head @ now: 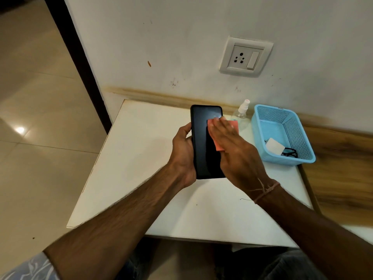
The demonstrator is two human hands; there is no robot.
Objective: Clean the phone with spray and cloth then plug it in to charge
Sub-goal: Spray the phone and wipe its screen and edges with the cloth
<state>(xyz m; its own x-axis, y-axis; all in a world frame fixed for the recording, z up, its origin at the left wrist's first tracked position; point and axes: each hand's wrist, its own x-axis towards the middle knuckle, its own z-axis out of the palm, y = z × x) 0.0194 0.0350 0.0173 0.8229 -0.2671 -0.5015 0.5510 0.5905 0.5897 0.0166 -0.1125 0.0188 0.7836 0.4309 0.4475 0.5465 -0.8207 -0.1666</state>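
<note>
"Who's got hold of the phone?"

"The left hand (184, 150). It grips the phone (201, 138) along its left edge, thumb curled over the side, the other fingers hidden underneath. The phone is held above the white table (141, 158), dark screen facing up."

"And the other hand?"

"The right hand (236, 150) lies flat across the phone's right half, fingers straight and close together, pressing a pink cloth (234, 125) onto the glass. It clasps nothing. The cloth is only pinned beneath it, with its corners poking out past the phone's right edge."

"Where's the spray?"

"The clear spray bottle (241, 114) stands on the table just beyond the phone's top right corner, with no hand on it."

"The charger?"

"Farther right of the phone sits a blue basket (286, 161), and inside it are a white charger plug (273, 147) and a black cable (290, 153). Up on the wall, above and right of the phone, is a white socket (246, 56) with its switch."
</note>
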